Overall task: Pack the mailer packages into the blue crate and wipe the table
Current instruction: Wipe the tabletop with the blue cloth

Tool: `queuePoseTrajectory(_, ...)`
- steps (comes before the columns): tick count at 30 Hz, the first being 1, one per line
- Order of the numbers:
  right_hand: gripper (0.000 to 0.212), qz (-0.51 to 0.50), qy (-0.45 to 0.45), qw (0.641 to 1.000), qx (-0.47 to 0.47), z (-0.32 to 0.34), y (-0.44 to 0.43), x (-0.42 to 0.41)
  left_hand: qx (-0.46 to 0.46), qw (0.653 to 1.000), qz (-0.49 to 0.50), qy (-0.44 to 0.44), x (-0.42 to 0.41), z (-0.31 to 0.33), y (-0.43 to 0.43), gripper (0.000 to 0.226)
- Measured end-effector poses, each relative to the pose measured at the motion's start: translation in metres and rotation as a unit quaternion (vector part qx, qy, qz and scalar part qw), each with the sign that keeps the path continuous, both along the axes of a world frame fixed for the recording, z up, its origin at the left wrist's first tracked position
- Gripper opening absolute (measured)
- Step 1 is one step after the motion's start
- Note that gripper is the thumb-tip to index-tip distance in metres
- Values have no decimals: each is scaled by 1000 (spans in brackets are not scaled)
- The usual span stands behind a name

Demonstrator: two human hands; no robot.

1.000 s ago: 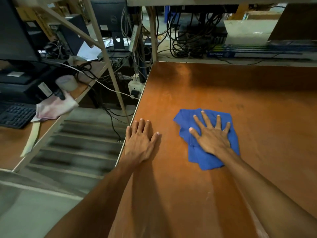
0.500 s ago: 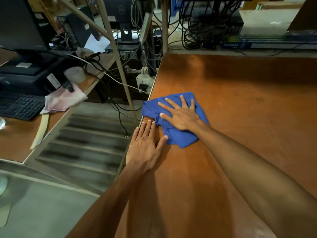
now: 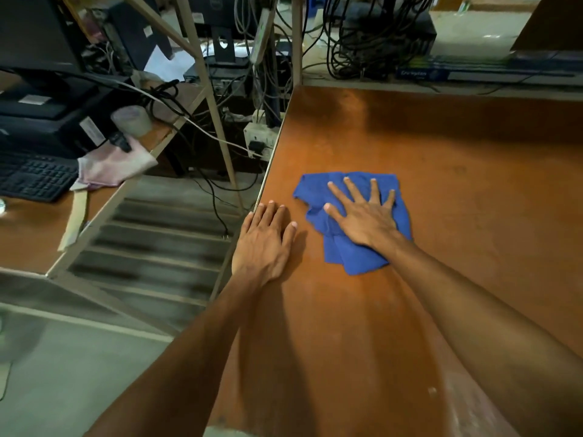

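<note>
Left hand (image 3: pixel 265 244) lies flat, fingers straight, on the brown table (image 3: pixel 457 171) at its left edge. Just beyond it, my right hand (image 3: pixel 362 216) presses the blue cloth (image 3: pixel 356 257) down with fingers spread wide. Farther left, a keyboard (image 3: pixel 34 179) and pink cloth (image 3: pixel 116 167) sit on the neighbouring desk.

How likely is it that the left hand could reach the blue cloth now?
Probably yes: the left hand rests flat on the table beside the blue cloth, bare tabletop between them. The right hand covers its middle, leaving its left edge exposed.
</note>
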State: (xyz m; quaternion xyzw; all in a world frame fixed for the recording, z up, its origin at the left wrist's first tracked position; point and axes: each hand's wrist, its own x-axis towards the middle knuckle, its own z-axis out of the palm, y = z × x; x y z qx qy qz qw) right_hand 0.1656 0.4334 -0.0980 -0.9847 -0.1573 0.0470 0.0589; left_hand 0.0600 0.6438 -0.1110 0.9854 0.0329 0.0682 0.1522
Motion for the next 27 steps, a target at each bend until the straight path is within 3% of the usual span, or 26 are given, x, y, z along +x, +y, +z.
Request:
queuePoseTrajectory(3,59,73,-19,997,-10,-4,-17,-51,15,1000,-5,-3,-2,3,0,59)
queuePoseTrajectory(6,61,-65,6,998,10,1,-31,-76,-2,1000,-8,22,-5,9,0,58)
queuePoseTrajectory(10,59,105,-38,994,-5,-3,-15,-134,-25,996,-38,70,-10,21,6,78)
queuePoseTrajectory(11,58,105,-33,994,0,-2,-15,-138,-41,995,-45,82,-12,27,8,75)
queuePoseTrajectory(14,61,-15,4,1000,14,3,-5,-147,-104,986,-47,122,-22,45,6,50)
queuePoseTrajectory(15,63,5,-2,1000,4,3,6,-160,-122,982,-47,134,-27,48,6,47)
queuePoseTrajectory(18,61,196,-37,980,10,1,39,-210,-120,980,-56,147,-37,50,7,47)
queuePoseTrajectory(19,60,214,-39,976,11,1,45,-216,-116,980,-61,147,-40,49,7,47)
queuePoseTrajectory(22,61,119,-20,993,17,6,56,-223,-123,979,-52,157,-48,47,6,49)
queuePoseTrajectory(27,59,295,-35,955,27,2,38,-272,-92,988,-52,112,-56,27,9,76)
